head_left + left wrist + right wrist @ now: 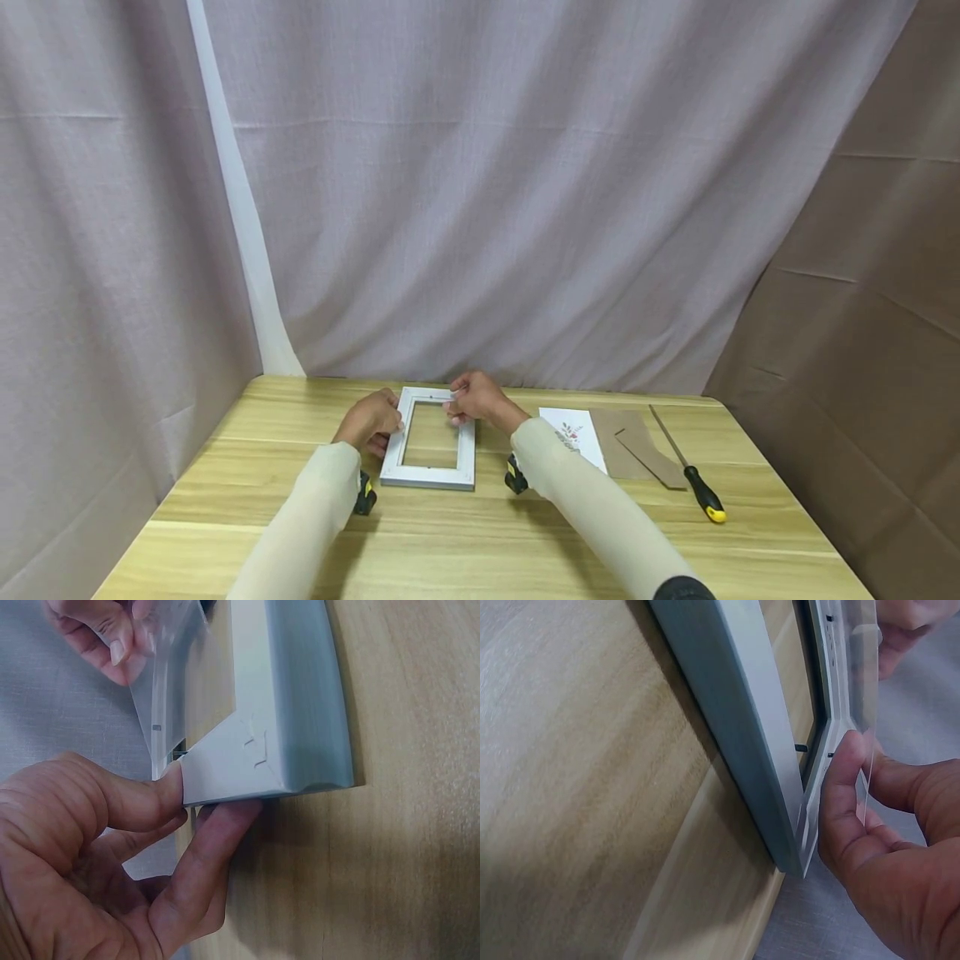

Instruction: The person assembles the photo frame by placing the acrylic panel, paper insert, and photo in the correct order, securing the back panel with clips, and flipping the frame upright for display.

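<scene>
Mauve curtains (525, 183) filled the upper frame of the head view, with a brown cloth (870, 317) at the right. Below them a pale wooden table (465, 542) spanned the lower frame. Both arms in cream sleeves reached forward from the bottom edge toward the centre. A white picture frame (429, 477) lay flat on the table at lower centre. The left hand (369, 421) gripped the frame's far left corner, thumb on top and fingers curled beneath. The right hand (475, 400) sat at the far right corner, fingers bent, pinching a clear sheet (169, 682) by its edge and holding it tilted up over the frame's opening. To the right lay brown backing boards (637, 450), then a printed card (573, 435), and a screwdriver (693, 475) with a black and yellow handle.
</scene>
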